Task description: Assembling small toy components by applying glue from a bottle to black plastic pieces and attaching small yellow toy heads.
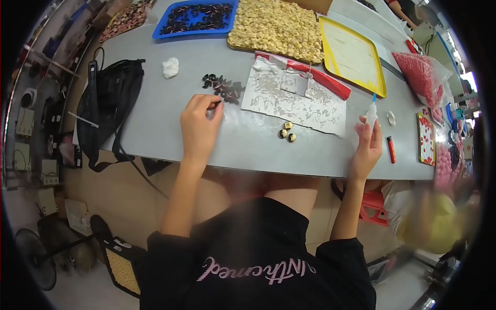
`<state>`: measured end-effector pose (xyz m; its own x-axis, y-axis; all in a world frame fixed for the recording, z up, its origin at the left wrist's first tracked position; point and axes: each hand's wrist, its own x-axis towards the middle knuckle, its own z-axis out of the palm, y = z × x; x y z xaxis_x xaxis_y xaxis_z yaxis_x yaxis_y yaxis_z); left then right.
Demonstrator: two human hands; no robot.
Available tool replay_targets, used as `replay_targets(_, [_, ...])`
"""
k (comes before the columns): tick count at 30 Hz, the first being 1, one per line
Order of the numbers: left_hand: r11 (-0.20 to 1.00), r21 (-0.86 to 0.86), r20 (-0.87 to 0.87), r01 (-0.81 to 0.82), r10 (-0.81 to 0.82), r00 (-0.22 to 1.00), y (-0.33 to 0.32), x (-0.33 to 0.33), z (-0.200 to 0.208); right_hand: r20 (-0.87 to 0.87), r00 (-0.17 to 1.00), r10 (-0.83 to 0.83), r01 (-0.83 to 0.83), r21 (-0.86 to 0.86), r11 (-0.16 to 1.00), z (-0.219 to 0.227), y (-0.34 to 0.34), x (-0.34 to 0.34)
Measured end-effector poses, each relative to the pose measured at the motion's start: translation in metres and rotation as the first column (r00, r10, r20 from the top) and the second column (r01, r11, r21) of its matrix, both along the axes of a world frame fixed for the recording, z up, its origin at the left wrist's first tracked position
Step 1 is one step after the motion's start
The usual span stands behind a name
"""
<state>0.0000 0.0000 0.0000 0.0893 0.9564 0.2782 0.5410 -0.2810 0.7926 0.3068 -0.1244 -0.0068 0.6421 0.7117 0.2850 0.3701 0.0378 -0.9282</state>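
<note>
My left hand (199,124) is closed in a pinch on a small black piece (214,105). Beside it lies a loose pile of similar black pieces (227,89). In my right hand (369,142) is a white squeeze bottle (371,112), held upright with its thin blue tip pointing up. Between my hands, three small gold-and-black pieces (288,132) sit close together on the grey table (243,150). Just beyond them is a white sheet (263,101) blotched with grey, with a clear square item (295,83) on it and a red strip (325,81) along its far edge.
At the back stand a blue tray (160,32) of black pieces, a mass of small gold pieces (276,28) and a yellow-rimmed tray (382,85). A black bag (111,98) lies left. On the right are a red pen-like stick (391,150) and a bag of red pieces (421,77).
</note>
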Motion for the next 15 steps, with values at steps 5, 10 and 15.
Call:
replay_targets(5, [0.949,0.298,-0.211,0.105,-0.042,0.977,0.003,0.003,-0.005,-0.477,0.875,0.081,0.104,0.349,0.931,0.012,0.009,0.005])
replay_targets(10, [0.961,0.163,0.137,0.224,-0.247,0.959,0.001,0.024,0.02,-0.648,0.688,0.326,0.042,0.485,0.874,0.023,0.024,0.021])
replay_targets(15, [0.77,0.049,0.329,0.636,-0.614,0.717,0.02,0.054,0.029,-0.697,0.316,0.643,0.027,0.684,0.729,0.038,0.069,0.007])
